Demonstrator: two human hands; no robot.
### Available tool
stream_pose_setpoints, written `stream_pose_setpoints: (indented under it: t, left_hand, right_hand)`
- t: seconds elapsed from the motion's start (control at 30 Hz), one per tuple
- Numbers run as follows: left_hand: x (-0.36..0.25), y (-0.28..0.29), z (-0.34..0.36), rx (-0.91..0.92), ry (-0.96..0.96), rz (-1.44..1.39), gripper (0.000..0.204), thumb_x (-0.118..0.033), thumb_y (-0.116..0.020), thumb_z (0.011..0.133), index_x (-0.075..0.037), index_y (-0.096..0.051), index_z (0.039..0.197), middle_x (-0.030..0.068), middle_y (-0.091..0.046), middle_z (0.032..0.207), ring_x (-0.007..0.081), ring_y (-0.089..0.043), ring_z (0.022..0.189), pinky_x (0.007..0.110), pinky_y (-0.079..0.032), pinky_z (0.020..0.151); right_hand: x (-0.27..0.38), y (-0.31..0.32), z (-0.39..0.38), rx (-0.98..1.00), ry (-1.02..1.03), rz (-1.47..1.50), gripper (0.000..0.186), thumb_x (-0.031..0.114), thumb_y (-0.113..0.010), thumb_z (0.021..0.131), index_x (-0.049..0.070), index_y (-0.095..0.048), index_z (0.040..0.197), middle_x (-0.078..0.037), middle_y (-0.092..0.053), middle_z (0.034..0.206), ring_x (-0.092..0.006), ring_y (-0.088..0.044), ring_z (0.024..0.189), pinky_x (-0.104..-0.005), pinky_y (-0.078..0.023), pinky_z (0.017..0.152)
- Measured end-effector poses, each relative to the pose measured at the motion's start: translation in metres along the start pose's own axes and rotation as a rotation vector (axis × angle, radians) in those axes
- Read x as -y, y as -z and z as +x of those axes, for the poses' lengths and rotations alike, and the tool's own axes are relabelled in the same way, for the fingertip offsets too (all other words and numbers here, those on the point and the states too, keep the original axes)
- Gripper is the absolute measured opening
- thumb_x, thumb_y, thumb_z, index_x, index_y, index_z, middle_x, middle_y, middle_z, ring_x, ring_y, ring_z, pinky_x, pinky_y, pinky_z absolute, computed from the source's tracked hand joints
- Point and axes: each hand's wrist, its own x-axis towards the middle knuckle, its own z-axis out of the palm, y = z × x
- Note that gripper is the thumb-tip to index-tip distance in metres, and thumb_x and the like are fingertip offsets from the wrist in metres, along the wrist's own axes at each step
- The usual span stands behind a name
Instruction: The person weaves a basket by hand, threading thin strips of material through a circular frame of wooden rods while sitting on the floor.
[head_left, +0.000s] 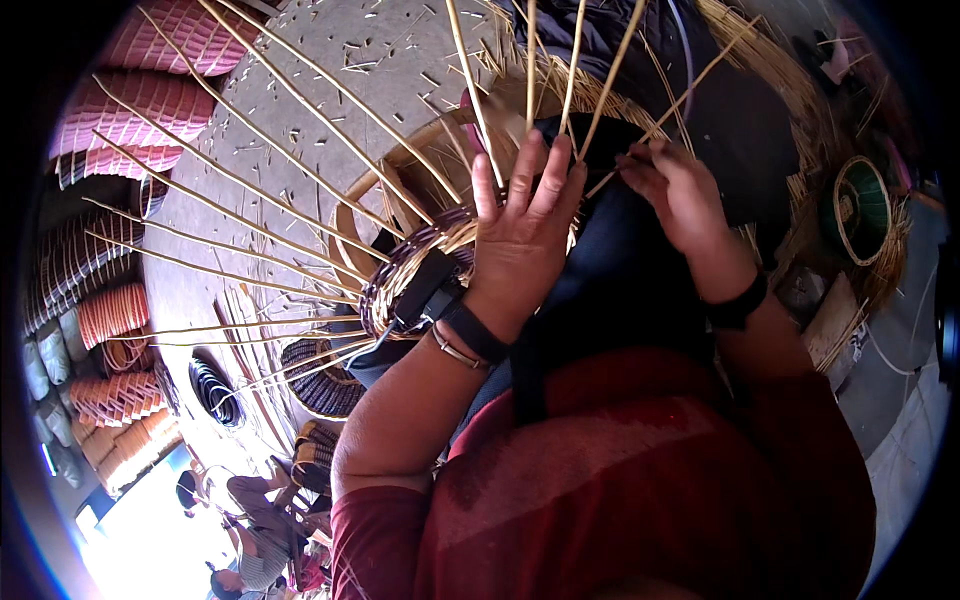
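Note:
My left hand (515, 245) lies with straightened fingers over a round piece of weaving (385, 285) in purple and natural strands, its fingertips at the upright stakes (570, 70). Many long pale stakes (230, 200) radiate from the weaving. My right hand (680, 200), to the right of it, has fingers curled and pinched on a thin pale rod (700, 80); the fingertips are slightly blurred. A black object (430, 285) by my left wrist covers part of the weave. The weaving's underside is hidden.
Stacked pink and striped baskets (140, 120) line the left side. A coil (215, 390) and dark basket (310, 380) lie on the floor (300, 60) among scraps. A green basket (860, 210) is at right. People (250, 530) sit at lower left.

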Motion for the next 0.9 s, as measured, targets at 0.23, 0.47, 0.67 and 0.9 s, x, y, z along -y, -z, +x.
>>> stream_pose_setpoints:
  t: [0.23,0.47,0.67,0.9]
  left_hand:
    - [-0.004,-0.008,0.006,0.011,-0.014,0.104,0.048,-0.021,-0.061,0.090,-0.020,-0.059,0.139,0.0016,-0.048,0.146,0.0237,-0.035,0.150,0.073,-0.026,0.111]
    - [-0.009,-0.005,0.008,0.083,-0.010,0.096,0.042,-0.022,-0.060,0.092,-0.021,-0.062,0.134,-0.0009,-0.056,0.135,0.0197,-0.051,0.128,0.066,-0.037,0.097]
    - [-0.014,0.005,0.018,0.212,0.008,0.136,0.043,-0.021,-0.061,0.090,-0.020,-0.063,0.133,-0.0002,-0.058,0.118,0.0201,-0.054,0.113,0.060,-0.039,0.091]
    - [-0.011,0.003,0.023,0.229,0.032,0.116,0.038,-0.019,-0.063,0.088,-0.021,-0.067,0.125,0.0004,-0.058,0.117,0.0197,-0.053,0.117,0.060,-0.039,0.090]
  right_hand:
    - [0.005,-0.016,0.088,-0.105,0.672,-0.808,0.015,0.016,-0.070,0.097,0.005,-0.069,0.106,-0.007,-0.070,0.103,-0.0209,-0.069,0.096,-0.0327,-0.054,0.085]
    - [-0.007,0.039,0.093,-0.164,0.635,-0.471,0.022,0.011,-0.079,0.088,0.003,-0.075,0.108,-0.008,-0.072,0.101,-0.0181,-0.068,0.095,-0.0310,-0.053,0.084]
    - [-0.007,0.008,0.123,0.140,0.731,-0.619,0.027,0.015,-0.076,0.093,0.007,-0.074,0.119,-0.007,-0.073,0.103,-0.0154,-0.067,0.096,-0.0302,-0.053,0.082]
    - [-0.021,0.020,0.136,-0.032,0.838,-0.673,0.069,0.010,-0.070,0.095,0.013,-0.039,0.156,-0.017,-0.060,0.125,-0.0241,-0.069,0.101,-0.0372,-0.058,0.080]
